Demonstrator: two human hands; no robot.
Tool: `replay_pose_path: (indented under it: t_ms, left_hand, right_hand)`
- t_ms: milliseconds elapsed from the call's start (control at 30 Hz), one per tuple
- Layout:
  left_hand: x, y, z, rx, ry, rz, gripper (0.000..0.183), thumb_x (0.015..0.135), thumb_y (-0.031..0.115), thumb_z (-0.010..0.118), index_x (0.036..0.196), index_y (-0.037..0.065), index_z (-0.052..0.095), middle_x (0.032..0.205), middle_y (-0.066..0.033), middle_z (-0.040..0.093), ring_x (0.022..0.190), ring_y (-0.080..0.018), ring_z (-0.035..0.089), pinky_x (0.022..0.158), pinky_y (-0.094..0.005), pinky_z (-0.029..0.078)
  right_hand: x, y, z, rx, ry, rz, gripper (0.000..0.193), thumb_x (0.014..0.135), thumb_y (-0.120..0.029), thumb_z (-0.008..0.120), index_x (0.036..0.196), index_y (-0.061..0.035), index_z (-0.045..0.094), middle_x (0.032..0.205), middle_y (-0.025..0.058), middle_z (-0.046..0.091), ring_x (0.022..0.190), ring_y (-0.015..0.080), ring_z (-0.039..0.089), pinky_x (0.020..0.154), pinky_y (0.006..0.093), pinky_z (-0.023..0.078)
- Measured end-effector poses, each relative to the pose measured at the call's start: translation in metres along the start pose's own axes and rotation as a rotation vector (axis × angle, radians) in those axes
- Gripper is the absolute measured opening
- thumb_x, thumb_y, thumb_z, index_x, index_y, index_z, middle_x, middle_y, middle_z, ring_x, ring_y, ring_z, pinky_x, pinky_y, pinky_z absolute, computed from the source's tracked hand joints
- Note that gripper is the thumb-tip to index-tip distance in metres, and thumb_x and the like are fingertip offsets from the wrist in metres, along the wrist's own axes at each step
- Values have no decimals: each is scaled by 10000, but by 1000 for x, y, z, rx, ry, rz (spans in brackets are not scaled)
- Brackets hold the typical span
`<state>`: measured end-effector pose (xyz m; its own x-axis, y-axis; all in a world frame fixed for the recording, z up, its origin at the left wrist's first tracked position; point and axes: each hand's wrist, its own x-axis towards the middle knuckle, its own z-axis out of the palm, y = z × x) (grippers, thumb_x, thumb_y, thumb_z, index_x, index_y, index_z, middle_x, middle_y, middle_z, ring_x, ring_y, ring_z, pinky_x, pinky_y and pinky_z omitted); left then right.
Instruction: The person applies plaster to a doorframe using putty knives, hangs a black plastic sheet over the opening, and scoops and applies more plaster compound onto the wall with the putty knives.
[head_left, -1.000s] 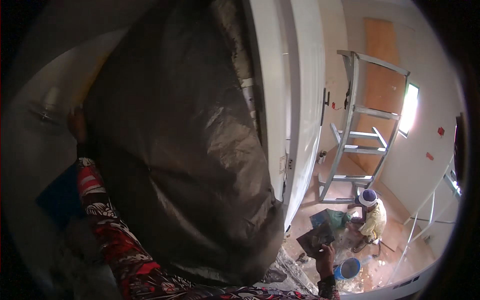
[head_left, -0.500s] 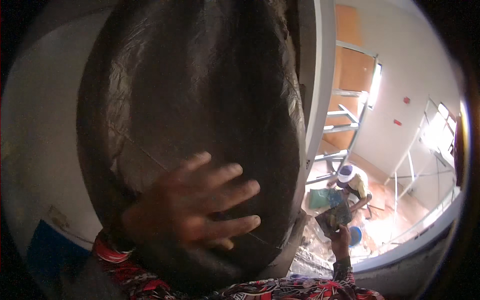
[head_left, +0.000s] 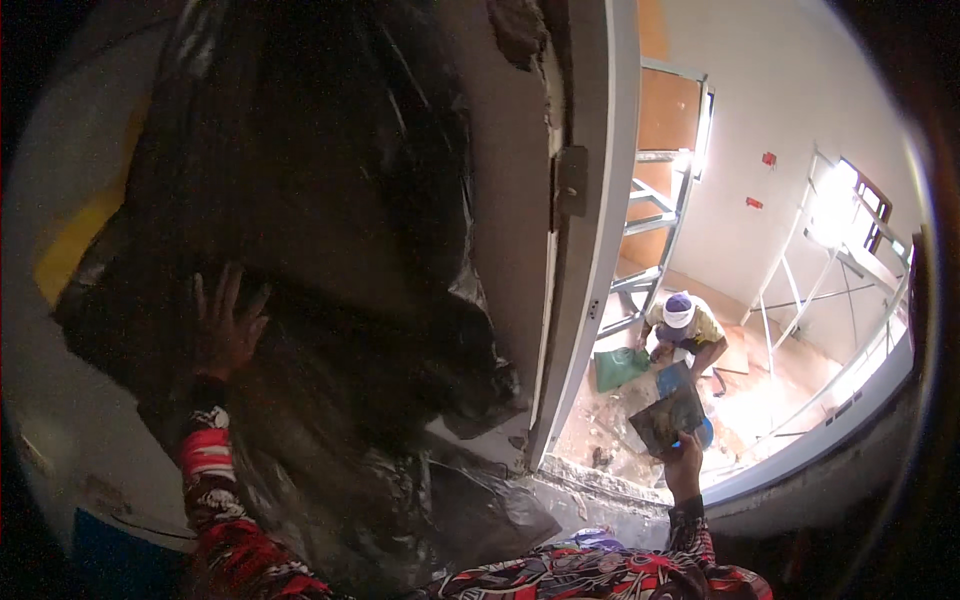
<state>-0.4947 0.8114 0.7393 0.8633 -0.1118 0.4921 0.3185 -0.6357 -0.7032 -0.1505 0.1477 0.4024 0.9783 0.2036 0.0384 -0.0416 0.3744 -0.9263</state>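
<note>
A large sheet of black plastic (head_left: 340,200) hangs in loose folds over the left and middle of the view. My left hand (head_left: 230,325) lies against the sheet near its left edge, fingers spread and pointing up, holding nothing. At lower right my right hand (head_left: 683,460) grips a dark, smeared rectangular board (head_left: 668,418) by its near edge, thumb on the face towards me. Whether the board has a handle is hidden.
A pale door frame (head_left: 590,250) with a metal plate (head_left: 571,182) stands right of the sheet. Through the opening, a person (head_left: 685,330) in a white-and-purple cap bends near a green bag (head_left: 620,370), a blue bucket (head_left: 706,432) and metal scaffolding (head_left: 665,190).
My left hand has gone from close in front of the sheet to its left side. The sheet has shifted left, showing more wall and frame. My right hand still holds the board.
</note>
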Motion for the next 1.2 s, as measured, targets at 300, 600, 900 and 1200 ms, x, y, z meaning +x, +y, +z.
replay_pose_path:
  t_ms: [300,600,900,1200]
  left_hand:
    - [-92,100,113,-311,12,-830,447,931,299,610,1338,125,546,1439,-188,432,1321,-369,413,1097,-595,276]
    - [-45,279,96,-1042,491,-1347,437,977,260,551,1358,53,504,1403,-177,479,1266,-338,466,1069,-497,356]
    - [-10,307,23,-1136,645,-1461,377,999,197,546,1310,-13,513,1308,-191,535,1205,-322,504,1013,-430,406]
    - [60,183,-34,-719,836,-1026,340,993,229,561,1245,1,558,1211,-179,592,1137,-336,549,963,-465,429]
  right_hand:
    - [-10,-2,13,238,85,260,399,698,-17,764,1057,-15,591,1070,156,577,1005,318,595,844,438,540]
    - [-14,-3,18,287,45,144,393,731,-26,703,1095,-51,558,1085,124,581,1048,335,571,831,453,543]
    - [-2,10,-16,177,44,89,281,893,-170,549,1159,-82,548,1053,92,642,889,280,688,712,446,609]
    - [12,5,6,-156,-26,-64,278,835,-110,611,1099,-31,575,1067,79,582,972,268,613,765,398,602]
